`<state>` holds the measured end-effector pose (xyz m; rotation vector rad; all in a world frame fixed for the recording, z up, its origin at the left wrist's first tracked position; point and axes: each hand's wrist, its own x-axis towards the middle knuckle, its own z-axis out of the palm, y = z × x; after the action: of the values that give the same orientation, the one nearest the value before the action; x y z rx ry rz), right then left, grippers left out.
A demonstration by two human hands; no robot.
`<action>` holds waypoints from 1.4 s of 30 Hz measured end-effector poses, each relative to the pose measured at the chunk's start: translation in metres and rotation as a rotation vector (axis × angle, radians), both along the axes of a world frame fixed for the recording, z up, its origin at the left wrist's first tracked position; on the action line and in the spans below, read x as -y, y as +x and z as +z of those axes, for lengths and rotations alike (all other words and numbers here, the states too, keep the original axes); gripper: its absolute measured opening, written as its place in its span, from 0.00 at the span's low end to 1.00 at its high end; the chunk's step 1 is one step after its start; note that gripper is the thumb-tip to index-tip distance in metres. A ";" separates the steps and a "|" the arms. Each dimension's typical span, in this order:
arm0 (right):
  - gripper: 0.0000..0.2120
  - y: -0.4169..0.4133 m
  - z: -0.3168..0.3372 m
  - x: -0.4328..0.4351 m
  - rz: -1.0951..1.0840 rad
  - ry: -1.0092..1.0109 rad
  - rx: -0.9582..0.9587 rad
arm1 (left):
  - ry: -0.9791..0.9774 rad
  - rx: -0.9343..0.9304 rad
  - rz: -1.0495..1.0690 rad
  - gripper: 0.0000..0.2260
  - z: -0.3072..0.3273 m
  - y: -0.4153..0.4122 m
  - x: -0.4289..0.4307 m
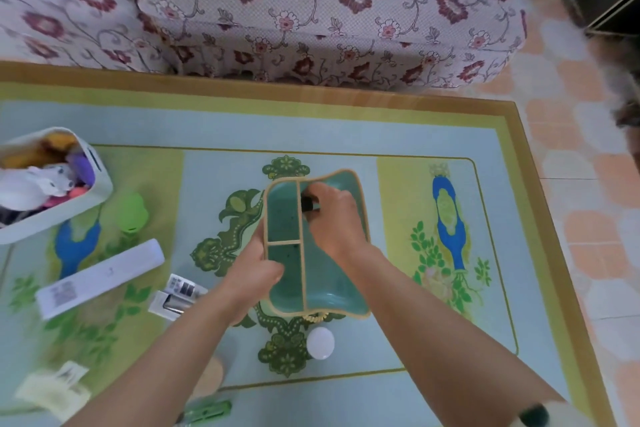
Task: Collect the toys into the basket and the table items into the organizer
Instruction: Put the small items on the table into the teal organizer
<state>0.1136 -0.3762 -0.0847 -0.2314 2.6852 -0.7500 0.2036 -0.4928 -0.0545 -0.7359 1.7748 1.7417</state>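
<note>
A teal organizer [322, 288] with cream trim and three compartments stands in the middle of the table. My left hand [258, 270] grips its left wall near the divider. My right hand [334, 215] is inside the long right compartment, closed on a small black object [306, 203] whose shape is mostly hidden. A white basket [93, 191] at the far left holds several plush toys. On the table lie a long white box [104, 276], a green object [132, 213], a small white package [180, 291] and a white round lid [320, 342].
A pale packet [55, 388] and a green item [207, 412] lie near the front edge, with a beige round thing [211, 376] under my left forearm. A floral sofa [311, 10] runs along the table's far side. Tiled floor [581, 184] lies to the right.
</note>
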 end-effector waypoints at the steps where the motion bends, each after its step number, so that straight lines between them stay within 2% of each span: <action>1: 0.13 -0.001 -0.004 0.005 0.011 -0.007 0.006 | -0.010 0.006 0.009 0.33 -0.001 0.002 0.004; 10: 0.19 -0.012 0.003 0.044 0.173 -0.036 0.063 | -0.021 0.010 0.170 0.28 -0.001 0.008 0.040; 13: 0.17 -0.011 0.026 0.053 0.178 -0.208 0.058 | -0.028 -0.022 0.217 0.26 -0.002 0.009 0.053; 16: 0.13 -0.016 0.043 0.054 0.136 -0.326 0.034 | -0.046 -0.041 0.235 0.28 -0.001 0.007 0.061; 20: 0.10 -0.034 0.046 0.044 -0.046 -0.423 -0.038 | -0.101 0.001 0.266 0.27 -0.012 0.011 0.080; 22: 0.09 -0.041 0.034 0.033 -0.136 -0.360 -0.058 | -0.138 0.031 0.280 0.27 -0.019 0.014 0.090; 25: 0.09 -0.042 0.001 0.021 -0.212 -0.189 0.053 | -0.144 0.072 0.281 0.27 -0.033 0.017 0.102; 28: 0.06 -0.035 -0.034 0.018 -0.166 0.064 0.170 | -0.149 0.082 0.298 0.27 -0.042 0.015 0.107; 30: 0.07 -0.029 -0.051 0.024 -0.146 0.153 0.215 | -0.146 0.085 0.303 0.27 -0.048 0.013 0.108; 35: 0.14 -0.025 -0.083 0.042 -0.162 0.295 0.257 | -0.141 0.081 0.281 0.28 -0.058 0.009 0.112; 37: 0.12 -0.026 -0.091 0.042 -0.158 0.343 0.251 | -0.129 0.077 0.274 0.28 -0.058 0.008 0.111; 40: 0.04 -0.026 -0.097 0.040 -0.159 0.366 0.240 | -0.110 0.078 0.263 0.30 -0.058 0.010 0.114; 42: 0.05 -0.028 -0.090 0.037 -0.206 0.313 0.220 | -0.105 0.080 0.261 0.31 -0.056 0.011 0.115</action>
<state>0.0860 -0.4137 -0.1750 0.1968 2.5897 -0.3730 0.2149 -0.6076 -0.1109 -1.1096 1.7910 1.7636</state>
